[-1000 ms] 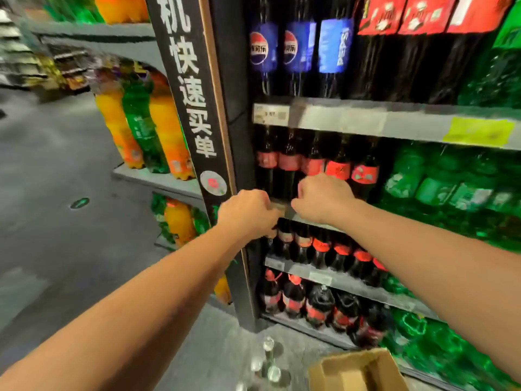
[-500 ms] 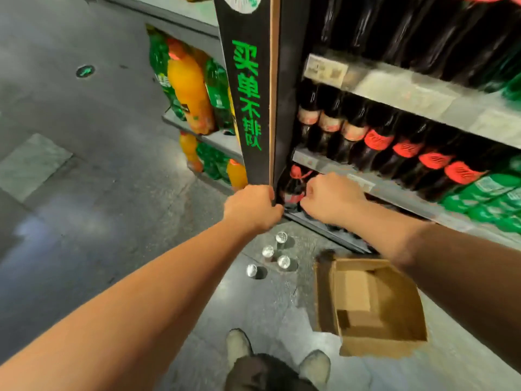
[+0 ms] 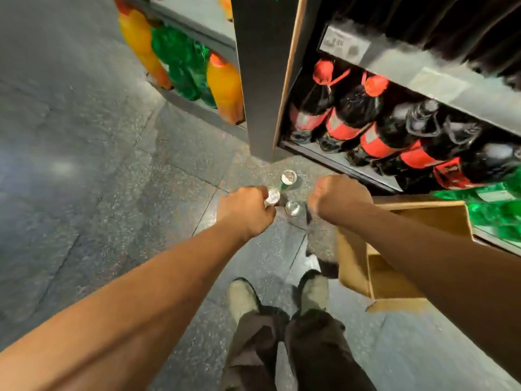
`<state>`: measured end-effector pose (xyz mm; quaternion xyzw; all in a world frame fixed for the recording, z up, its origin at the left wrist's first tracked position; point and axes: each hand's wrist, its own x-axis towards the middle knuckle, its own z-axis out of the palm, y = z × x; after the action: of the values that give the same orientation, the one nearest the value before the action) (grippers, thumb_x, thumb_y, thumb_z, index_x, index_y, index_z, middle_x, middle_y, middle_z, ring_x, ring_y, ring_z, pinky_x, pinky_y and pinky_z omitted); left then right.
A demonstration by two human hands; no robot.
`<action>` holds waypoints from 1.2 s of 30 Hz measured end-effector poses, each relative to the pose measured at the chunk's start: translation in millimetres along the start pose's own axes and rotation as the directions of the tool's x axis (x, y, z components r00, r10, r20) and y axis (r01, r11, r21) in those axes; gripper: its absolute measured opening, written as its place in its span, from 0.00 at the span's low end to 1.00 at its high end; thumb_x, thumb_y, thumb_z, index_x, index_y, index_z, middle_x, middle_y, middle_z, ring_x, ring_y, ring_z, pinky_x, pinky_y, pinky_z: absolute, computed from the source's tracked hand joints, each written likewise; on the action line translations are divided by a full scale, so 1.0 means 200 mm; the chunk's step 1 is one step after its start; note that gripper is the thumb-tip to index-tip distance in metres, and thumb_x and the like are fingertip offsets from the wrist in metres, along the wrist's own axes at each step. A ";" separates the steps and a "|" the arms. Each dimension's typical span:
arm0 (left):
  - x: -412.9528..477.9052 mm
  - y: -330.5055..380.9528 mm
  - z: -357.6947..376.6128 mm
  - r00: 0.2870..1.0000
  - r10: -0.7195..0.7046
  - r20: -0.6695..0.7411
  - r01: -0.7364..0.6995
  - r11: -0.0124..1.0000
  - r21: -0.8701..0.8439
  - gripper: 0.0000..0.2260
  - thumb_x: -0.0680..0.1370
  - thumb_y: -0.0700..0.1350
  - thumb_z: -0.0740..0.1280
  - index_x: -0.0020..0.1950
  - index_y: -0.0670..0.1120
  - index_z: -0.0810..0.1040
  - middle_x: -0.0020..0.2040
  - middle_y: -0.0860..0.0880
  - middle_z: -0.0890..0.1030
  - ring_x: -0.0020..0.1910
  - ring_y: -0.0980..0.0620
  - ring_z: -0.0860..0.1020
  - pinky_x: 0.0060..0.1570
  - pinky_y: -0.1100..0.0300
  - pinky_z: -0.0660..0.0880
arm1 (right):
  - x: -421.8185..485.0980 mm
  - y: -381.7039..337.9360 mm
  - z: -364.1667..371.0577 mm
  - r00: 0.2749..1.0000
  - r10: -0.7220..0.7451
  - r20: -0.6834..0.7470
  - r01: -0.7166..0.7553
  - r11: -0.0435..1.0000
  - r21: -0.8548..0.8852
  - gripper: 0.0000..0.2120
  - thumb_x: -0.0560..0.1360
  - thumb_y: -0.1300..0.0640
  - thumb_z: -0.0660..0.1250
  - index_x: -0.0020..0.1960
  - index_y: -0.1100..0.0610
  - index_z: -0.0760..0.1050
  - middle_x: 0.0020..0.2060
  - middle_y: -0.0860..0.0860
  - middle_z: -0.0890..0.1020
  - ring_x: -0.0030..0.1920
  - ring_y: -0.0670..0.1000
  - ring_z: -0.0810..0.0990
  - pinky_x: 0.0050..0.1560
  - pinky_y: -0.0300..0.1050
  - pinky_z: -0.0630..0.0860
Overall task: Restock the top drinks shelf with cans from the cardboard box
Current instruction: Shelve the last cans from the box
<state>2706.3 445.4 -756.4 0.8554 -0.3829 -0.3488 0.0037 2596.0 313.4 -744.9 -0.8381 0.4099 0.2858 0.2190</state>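
Silver round-topped cans (image 3: 288, 176) upright on speckled floor (image 3: 141, 193).

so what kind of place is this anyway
Most likely a supermarket drinks aisle: rows of cola bottles, a price tag on the shelf edge above them, and an opened cardboard box on the floor beside loose cans.

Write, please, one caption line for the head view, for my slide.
Left hand and right hand, both curled, reach down to cans standing on the floor beside the cardboard box.
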 end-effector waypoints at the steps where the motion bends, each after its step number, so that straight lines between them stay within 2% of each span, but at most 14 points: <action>1: 0.05 -0.04 0.09 1.000 -0.013 0.010 0.013 1.000 -0.008 0.15 0.77 0.51 0.61 0.62 0.51 0.76 0.58 0.48 0.80 0.58 0.43 0.77 0.50 0.55 0.72 | 0.06 0.01 0.08 1.000 0.019 0.011 -0.019 1.000 -0.025 0.14 0.77 0.53 0.59 0.59 0.56 0.75 0.58 0.58 0.77 0.58 0.61 0.77 0.54 0.49 0.73; 5: 0.23 -0.18 0.43 0.999 -0.041 0.025 0.042 0.999 -0.010 0.14 0.78 0.53 0.61 0.61 0.49 0.76 0.57 0.47 0.80 0.56 0.44 0.77 0.45 0.57 0.70 | 0.32 0.06 0.40 0.999 0.010 0.046 -0.008 0.998 -0.056 0.14 0.76 0.52 0.61 0.60 0.54 0.74 0.55 0.55 0.79 0.54 0.57 0.78 0.51 0.47 0.75; 10: 0.46 -0.32 0.83 0.994 -0.106 0.005 0.106 0.992 -0.072 0.19 0.76 0.56 0.64 0.64 0.49 0.74 0.60 0.47 0.75 0.60 0.44 0.75 0.52 0.51 0.74 | 0.65 0.16 0.78 0.998 -0.019 0.061 0.021 0.999 -0.039 0.13 0.73 0.55 0.66 0.57 0.55 0.71 0.50 0.54 0.78 0.52 0.58 0.78 0.47 0.46 0.72; 13: 0.57 -0.39 1.01 0.993 -0.119 -0.007 0.118 0.991 -0.060 0.24 0.74 0.57 0.67 0.66 0.48 0.71 0.63 0.47 0.73 0.62 0.44 0.72 0.53 0.51 0.73 | 0.83 0.20 0.97 0.998 -0.009 0.056 0.012 0.999 -0.053 0.21 0.73 0.54 0.68 0.63 0.55 0.68 0.55 0.55 0.77 0.55 0.59 0.77 0.46 0.46 0.69; 17: 0.69 -0.45 1.18 0.991 -0.127 -0.050 0.124 0.991 -0.051 0.27 0.72 0.57 0.69 0.68 0.49 0.68 0.66 0.47 0.70 0.64 0.44 0.69 0.55 0.50 0.72 | 1.00 0.21 1.13 0.999 -0.042 0.000 0.041 0.993 -0.108 0.29 0.71 0.49 0.72 0.66 0.56 0.65 0.61 0.57 0.73 0.60 0.60 0.75 0.52 0.51 0.73; 23: 0.79 -0.52 1.31 0.986 -0.163 -0.021 0.162 0.986 -0.033 0.33 0.70 0.58 0.72 0.70 0.51 0.64 0.65 0.47 0.70 0.63 0.44 0.70 0.55 0.50 0.71 | 1.09 0.22 1.24 0.996 -0.088 0.021 0.090 0.983 -0.162 0.31 0.69 0.53 0.74 0.67 0.58 0.65 0.61 0.58 0.72 0.59 0.62 0.76 0.52 0.53 0.73; 28: 0.84 -0.53 1.33 0.985 -0.171 0.003 0.171 0.985 -0.033 0.33 0.70 0.59 0.73 0.70 0.51 0.64 0.64 0.47 0.70 0.62 0.45 0.70 0.53 0.49 0.73 | 1.14 0.23 1.27 0.994 -0.102 0.031 0.106 0.980 -0.171 0.33 0.68 0.52 0.75 0.68 0.57 0.64 0.61 0.58 0.73 0.59 0.62 0.76 0.54 0.54 0.73; 36: 0.89 -0.52 1.35 0.973 -0.220 0.076 0.220 0.975 0.005 0.34 0.71 0.54 0.74 0.71 0.50 0.62 0.66 0.47 0.69 0.61 0.43 0.72 0.51 0.49 0.75 | 1.16 0.24 1.33 0.991 -0.131 -0.023 0.127 0.984 -0.125 0.31 0.68 0.53 0.75 0.65 0.59 0.65 0.58 0.59 0.74 0.56 0.63 0.77 0.50 0.53 0.73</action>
<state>2693.6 472.5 -1094.9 0.8787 -0.2850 -0.3800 -0.0479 2592.6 315.4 -1101.5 -0.8792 0.3397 0.2827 0.1782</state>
